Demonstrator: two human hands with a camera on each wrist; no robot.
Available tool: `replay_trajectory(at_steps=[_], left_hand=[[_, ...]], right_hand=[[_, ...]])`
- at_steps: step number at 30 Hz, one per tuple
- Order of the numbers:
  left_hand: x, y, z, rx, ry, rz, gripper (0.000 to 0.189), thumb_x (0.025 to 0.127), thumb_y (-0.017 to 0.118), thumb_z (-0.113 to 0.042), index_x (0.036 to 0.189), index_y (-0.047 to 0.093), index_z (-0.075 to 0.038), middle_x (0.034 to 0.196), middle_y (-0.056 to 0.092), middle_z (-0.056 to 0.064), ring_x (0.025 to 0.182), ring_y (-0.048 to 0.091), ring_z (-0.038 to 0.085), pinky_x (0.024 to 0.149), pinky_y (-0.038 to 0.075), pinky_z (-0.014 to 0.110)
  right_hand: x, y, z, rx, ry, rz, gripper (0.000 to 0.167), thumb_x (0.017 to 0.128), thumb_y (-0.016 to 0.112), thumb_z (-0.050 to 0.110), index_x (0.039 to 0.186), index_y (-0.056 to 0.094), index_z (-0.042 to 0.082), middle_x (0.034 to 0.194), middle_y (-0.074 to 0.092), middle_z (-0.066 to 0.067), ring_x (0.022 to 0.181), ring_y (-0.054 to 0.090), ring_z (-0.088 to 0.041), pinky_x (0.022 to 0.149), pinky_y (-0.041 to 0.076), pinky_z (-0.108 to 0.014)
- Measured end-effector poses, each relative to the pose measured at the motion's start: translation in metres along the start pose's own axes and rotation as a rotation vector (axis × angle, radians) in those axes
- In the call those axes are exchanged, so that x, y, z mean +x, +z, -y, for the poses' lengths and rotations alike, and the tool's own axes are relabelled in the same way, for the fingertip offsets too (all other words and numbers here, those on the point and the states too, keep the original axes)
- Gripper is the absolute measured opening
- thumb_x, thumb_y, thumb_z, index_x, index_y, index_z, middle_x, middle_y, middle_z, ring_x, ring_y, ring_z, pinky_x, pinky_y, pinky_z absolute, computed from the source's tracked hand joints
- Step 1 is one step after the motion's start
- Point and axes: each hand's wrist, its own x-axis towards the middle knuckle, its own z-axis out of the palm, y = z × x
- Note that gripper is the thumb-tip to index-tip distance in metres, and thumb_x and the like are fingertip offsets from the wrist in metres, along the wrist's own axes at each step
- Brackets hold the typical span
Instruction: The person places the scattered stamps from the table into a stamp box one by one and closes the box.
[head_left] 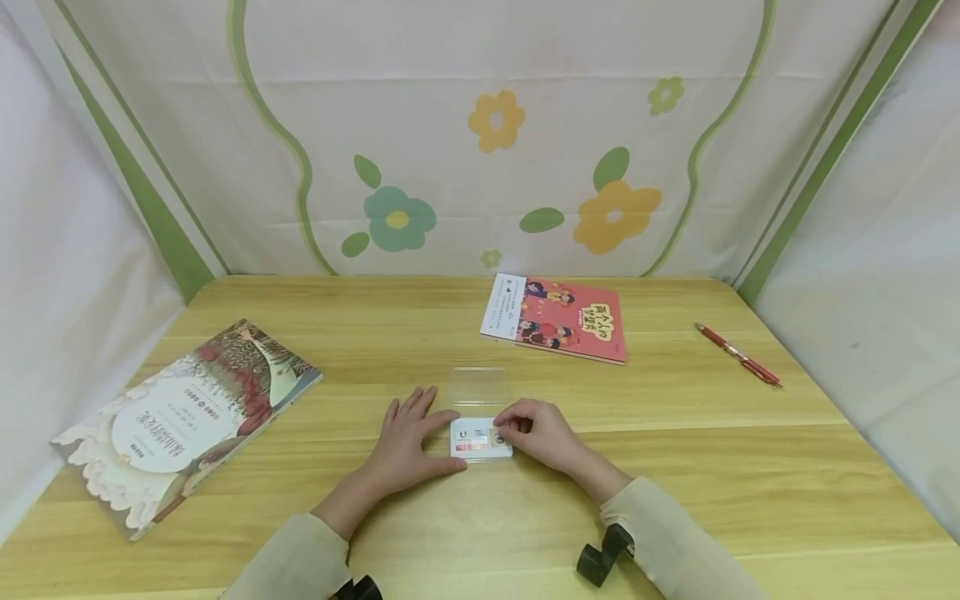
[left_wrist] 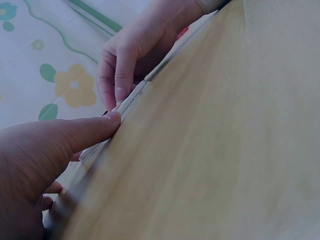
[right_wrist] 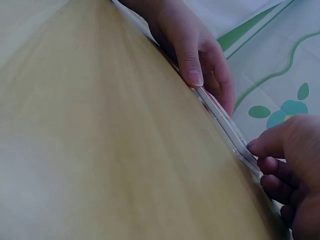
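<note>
A small white card [head_left: 476, 439] with a red strip lies flat on the wooden table [head_left: 675, 467], partly inside or beside a clear plastic sleeve [head_left: 480, 387] that reaches away from me. My left hand [head_left: 416, 429] lies flat on the table with straight fingers, its thumb [left_wrist: 95, 131] against the card's left edge [left_wrist: 129, 101]. My right hand [head_left: 525, 429] has curled fingers [right_wrist: 280, 165] pinching the card's right end [right_wrist: 225, 122]. Both wrist views see the card edge-on between the two hands.
A large illustrated book [head_left: 187, 417] lies at the left. A pink book [head_left: 558, 318] sits beyond the hands, and a red pen [head_left: 738, 355] lies at the far right. Flowered cloth walls [head_left: 480, 133] close off the table's back and sides.
</note>
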Motion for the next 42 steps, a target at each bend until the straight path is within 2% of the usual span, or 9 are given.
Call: replay_trajectory(at_steps=[2,6,11,34,42], left_hand=[[0.000,0.000,0.000,-0.003,-0.001,0.001,0.065,0.064,0.063,-0.058,0.116,0.055,-0.021,0.136,0.026,0.016,0.127,0.012,0.030,0.097,0.002,0.052],[0.000,0.000,0.000,-0.005,-0.001,0.000,0.064,0.064,0.063,-0.058,0.116,0.055,-0.021,0.136,0.026,0.016,0.127,0.012,0.030,0.097,0.002,0.052],[0.000,0.001,0.001,-0.002,0.002,-0.001,0.064,0.064,0.063,-0.059,0.115,0.055,-0.021,0.136,0.026,0.016,0.127,0.012,0.029,0.097,0.002,0.052],[0.000,-0.001,0.000,-0.009,-0.005,0.011,0.066,0.065,0.062,-0.059,0.117,0.054,-0.020,0.137,0.025,0.016,0.127,0.011,0.029,0.097,0.001,0.051],[0.002,-0.004,0.002,-0.034,0.011,0.013,0.069,0.064,0.063,-0.059,0.119,0.052,-0.018,0.135,0.028,0.017,0.126,0.015,0.031,0.096,0.003,0.052]], right_hand=[[0.000,0.001,0.000,0.001,0.003,-0.002,0.007,0.077,0.062,-0.001,0.083,0.065,0.000,0.067,0.050,-0.002,0.059,0.042,-0.012,0.050,0.034,-0.021],[0.002,0.005,-0.015,-0.022,0.023,-0.003,0.005,0.078,0.063,0.005,0.082,0.065,0.007,0.067,0.050,0.003,0.059,0.043,-0.010,0.051,0.036,-0.020],[0.003,0.007,-0.026,-0.024,0.005,-0.011,0.003,0.077,0.065,0.012,0.079,0.065,0.009,0.066,0.050,0.006,0.059,0.044,-0.009,0.050,0.038,-0.021],[0.002,0.007,-0.023,-0.044,0.024,-0.019,0.005,0.076,0.065,0.011,0.074,0.061,0.014,0.064,0.050,0.006,0.058,0.044,-0.010,0.051,0.038,-0.022],[0.004,-0.007,-0.021,0.023,0.048,-0.054,0.007,0.077,0.065,0.013,0.081,0.063,0.008,0.067,0.053,0.003,0.060,0.047,-0.012,0.051,0.041,-0.024]])
